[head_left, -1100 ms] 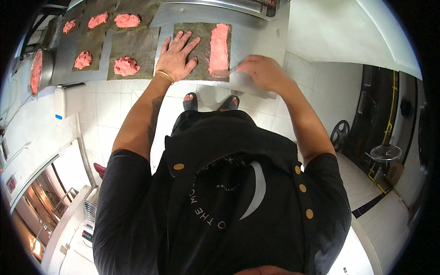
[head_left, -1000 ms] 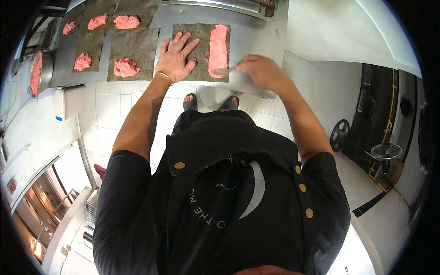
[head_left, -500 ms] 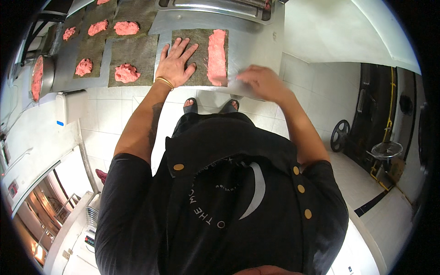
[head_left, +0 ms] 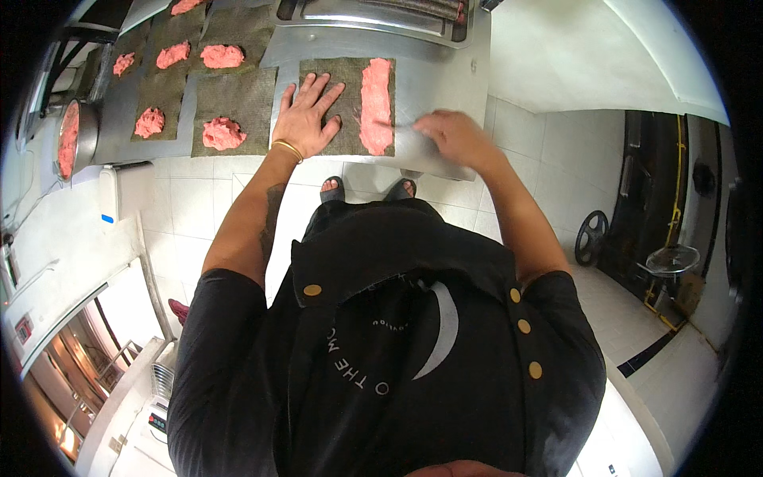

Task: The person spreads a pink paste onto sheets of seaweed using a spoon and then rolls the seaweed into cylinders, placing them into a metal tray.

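Observation:
My left hand [head_left: 308, 119] lies flat with fingers spread on a dark green seaweed sheet [head_left: 342, 143], pressing it to the metal table. Along the right side of that sheet runs a long strip of pink minced paste [head_left: 376, 99]. Just right of the strip, my right hand [head_left: 453, 139] is closed around a thin, flat spreading utensil [head_left: 401, 126]. Motion blurs the utensil, and its tip reaches the lower part of the paste. To the left, another seaweed sheet [head_left: 258, 95] carries an unspread lump of pink paste [head_left: 223, 133].
More seaweed sheets with pink lumps [head_left: 222, 56] cover the table's left side. A metal bowl of pink paste [head_left: 86, 131] stands at the left edge. A metal tray [head_left: 373, 25] holding dark rolls lies at the back. The metal table's [head_left: 445, 87] front edge is close to me.
My right hand has shifted slightly with the utensil, whose tip now lies over the paste's lower part. The left hand keeps its place on the sheet. The whole view has moved slightly.

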Demonstrator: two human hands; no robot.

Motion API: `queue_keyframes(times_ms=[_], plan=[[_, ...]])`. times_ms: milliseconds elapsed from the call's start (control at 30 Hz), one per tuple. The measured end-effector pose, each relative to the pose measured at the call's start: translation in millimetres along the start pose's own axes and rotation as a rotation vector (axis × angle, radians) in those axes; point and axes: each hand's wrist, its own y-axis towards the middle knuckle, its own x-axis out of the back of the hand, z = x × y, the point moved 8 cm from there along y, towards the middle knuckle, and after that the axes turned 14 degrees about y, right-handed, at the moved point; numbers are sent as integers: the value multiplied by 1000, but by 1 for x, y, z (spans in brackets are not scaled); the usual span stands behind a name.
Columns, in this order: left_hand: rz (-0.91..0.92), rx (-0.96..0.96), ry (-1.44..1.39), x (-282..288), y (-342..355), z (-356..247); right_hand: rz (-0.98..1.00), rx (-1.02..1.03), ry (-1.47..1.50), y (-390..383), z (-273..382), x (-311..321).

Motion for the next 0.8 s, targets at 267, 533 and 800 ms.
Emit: queue_keyframes(times_ms=[267, 533, 800], plan=[[5, -2, -3, 3, 1, 0, -216, -60, 101, -2, 14, 31], [-48, -19, -37, 12, -4, -4, -291, -152, 83, -29, 5, 6], [-86, 44, -96, 20, 4, -4, -323, -75, 99, -16, 11, 0]])
